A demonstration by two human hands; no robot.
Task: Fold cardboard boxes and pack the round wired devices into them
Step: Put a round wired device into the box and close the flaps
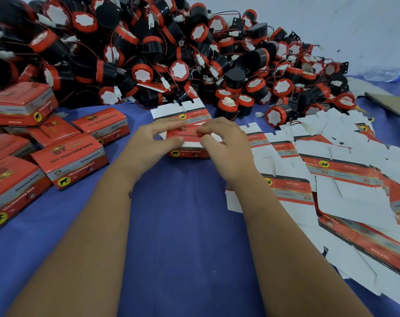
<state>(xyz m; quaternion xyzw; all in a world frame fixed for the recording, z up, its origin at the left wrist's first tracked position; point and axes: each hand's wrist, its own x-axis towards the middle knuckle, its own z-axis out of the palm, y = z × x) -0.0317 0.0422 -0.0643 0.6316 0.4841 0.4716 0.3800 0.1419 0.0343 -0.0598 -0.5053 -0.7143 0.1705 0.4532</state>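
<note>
Both hands, left (148,143) and right (226,143), grip the box (189,143) between them.

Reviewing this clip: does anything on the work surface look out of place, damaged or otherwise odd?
A clear plastic bottle lies on its side at the far right edge, beside the pile of round wired devices; it is no part of the packing. The flat box blanks lie scattered and overlapping, not stacked. No damage shows.

Glossy printed red cardboard box (189,139), white matt inside, on smooth blue cloth (183,225). Beyond box, heaped devices (148,49) in shiny black and red plastic with thin red wires. Right of box, flat card blanks (345,179), plain white paper backs. Far right of box, clear plastic bottle (387,74).
</note>
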